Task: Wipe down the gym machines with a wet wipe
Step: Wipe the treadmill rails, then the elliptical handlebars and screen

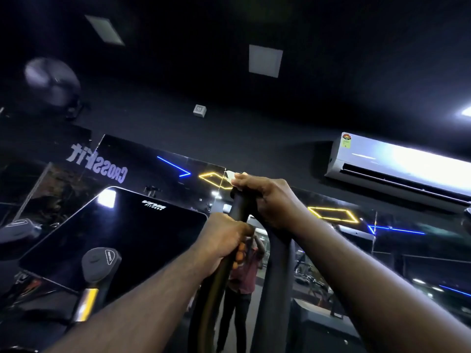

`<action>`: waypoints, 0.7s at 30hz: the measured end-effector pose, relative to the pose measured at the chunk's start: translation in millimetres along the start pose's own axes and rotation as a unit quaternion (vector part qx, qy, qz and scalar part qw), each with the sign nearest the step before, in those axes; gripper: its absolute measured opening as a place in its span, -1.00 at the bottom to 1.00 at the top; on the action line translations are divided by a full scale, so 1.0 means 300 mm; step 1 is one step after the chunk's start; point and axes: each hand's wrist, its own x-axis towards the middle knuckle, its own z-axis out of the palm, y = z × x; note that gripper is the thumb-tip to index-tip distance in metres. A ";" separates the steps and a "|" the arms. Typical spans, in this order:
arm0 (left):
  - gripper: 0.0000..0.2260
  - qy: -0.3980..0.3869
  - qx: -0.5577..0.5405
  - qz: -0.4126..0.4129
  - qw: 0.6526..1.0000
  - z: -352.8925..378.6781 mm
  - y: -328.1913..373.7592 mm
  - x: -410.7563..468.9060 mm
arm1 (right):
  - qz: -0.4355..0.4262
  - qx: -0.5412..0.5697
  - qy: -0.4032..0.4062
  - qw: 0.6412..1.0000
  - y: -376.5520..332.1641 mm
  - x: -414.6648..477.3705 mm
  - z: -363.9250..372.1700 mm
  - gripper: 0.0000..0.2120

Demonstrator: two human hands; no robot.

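Gripping the top of the cardio machine's black handlebar (pixel 240 207) at mid-frame, we are clamping our right hand (pixel 267 200) over the wet wipe (pixel 232 176), with only a white corner peeking past the fingers. Our left hand (pixel 224 240) is curling round a bar just below. Bunched like that, the wipe is likely missing patches or slipping free, and the bar may swing. We are struggling to tell how much wipe lies under the palm, or whether both hands share one tube.
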 end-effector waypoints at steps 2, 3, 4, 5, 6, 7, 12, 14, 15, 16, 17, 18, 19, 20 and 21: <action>-0.84 0.006 0.000 -0.004 1.000 0.001 0.000 -0.006 | -0.050 -0.017 0.008 0.999 0.018 -0.003 0.000 -0.59; -0.85 0.008 -0.005 -0.004 1.000 0.002 0.000 -0.007 | -0.074 -0.027 0.004 0.997 0.028 -0.010 -0.004 -0.60; -0.85 0.008 -0.009 -0.004 1.000 0.004 -0.001 -0.005 | -0.092 -0.032 -0.010 0.995 0.035 -0.020 -0.015 -0.59; -0.85 0.009 -0.009 -0.003 1.000 0.006 -0.001 -0.002 | -0.105 -0.035 -0.030 0.993 0.037 -0.034 -0.031 -0.58; -0.85 0.012 -0.001 -0.002 1.000 0.008 -0.004 0.005 | -0.121 -0.040 -0.054 0.990 0.038 -0.052 -0.051 -0.59; -0.87 0.019 0.011 -0.003 1.000 0.009 -0.008 0.011 | -0.143 -0.051 -0.074 0.986 0.040 -0.076 -0.072 -0.61; -0.89 0.050 0.041 -0.002 0.998 0.023 -0.016 0.019 | -0.185 -0.057 -0.125 0.973 0.068 -0.198 -0.124 -0.57; -0.88 0.065 0.056 -0.008 0.996 0.026 -0.014 0.018 | -0.182 -0.057 -0.110 0.975 0.072 -0.161 -0.114 -0.53; -0.88 0.070 0.064 -0.011 0.995 0.028 -0.010 0.015 | -0.175 -0.051 -0.097 0.978 0.073 -0.125 -0.101 -0.51; -0.89 0.076 0.071 -0.011 0.995 0.030 -0.008 0.010 | -0.161 -0.045 -0.092 0.982 0.075 -0.089 -0.087 -0.48; -0.89 0.082 0.081 -0.008 0.993 0.033 -0.007 0.001 | -0.148 -0.048 -0.100 0.983 0.076 -0.057 -0.073 -0.45; -0.89 0.088 0.094 -0.005 0.992 0.035 -0.009 -0.010 | -0.140 -0.058 -0.108 0.983 0.073 -0.036 -0.065 -0.44; -0.88 0.096 0.107 -0.003 0.990 0.036 -0.014 -0.024 | -0.136 -0.068 -0.115 0.982 0.070 -0.030 -0.061 -0.46; -0.88 0.105 0.119 -0.002 0.987 0.035 -0.021 -0.039 | -0.135 -0.070 -0.118 0.981 0.064 -0.041 -0.067 -0.50; -0.88 0.115 0.131 0.000 0.985 0.032 -0.030 -0.049 | -0.133 -0.062 -0.118 0.982 0.060 -0.068 -0.081 -0.55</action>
